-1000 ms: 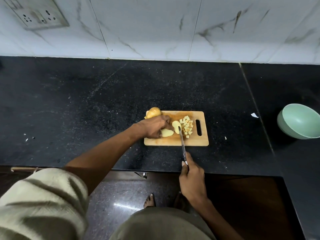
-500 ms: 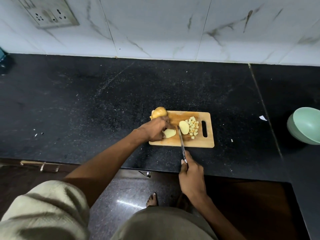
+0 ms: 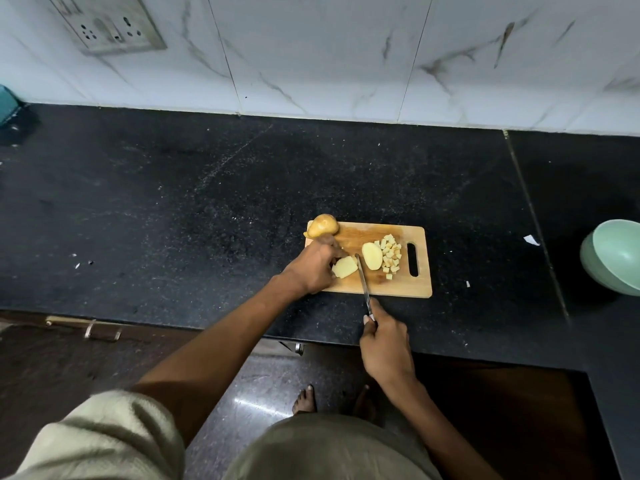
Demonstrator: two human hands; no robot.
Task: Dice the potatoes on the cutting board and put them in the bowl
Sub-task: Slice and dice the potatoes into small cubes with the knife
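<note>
A wooden cutting board (image 3: 408, 287) lies on the black counter. My left hand (image 3: 313, 270) holds a peeled potato piece (image 3: 345, 267) down on the board's left part. In my right hand (image 3: 386, 341) is a knife (image 3: 363, 281), gripped by the handle, its blade standing against the right side of that piece. A cut potato slice (image 3: 372, 256) lies flat right of the blade. Several small potato dice (image 3: 391, 256) sit beside the board's handle slot. A whole unpeeled potato (image 3: 322, 226) rests at the board's far left corner. The pale green bowl (image 3: 614, 256) stands far right.
A black stone counter (image 3: 207, 202) runs to a white marble-tiled wall with a socket plate (image 3: 107, 26) at the top left. Small scraps (image 3: 531, 240) lie on the counter between board and bowl. The counter's front edge runs just below the board; bare feet on the floor.
The cut slice now lies apart, pushed right toward the dice. The knife blade stands against the held piece again. The camera view has shifted slightly left.
</note>
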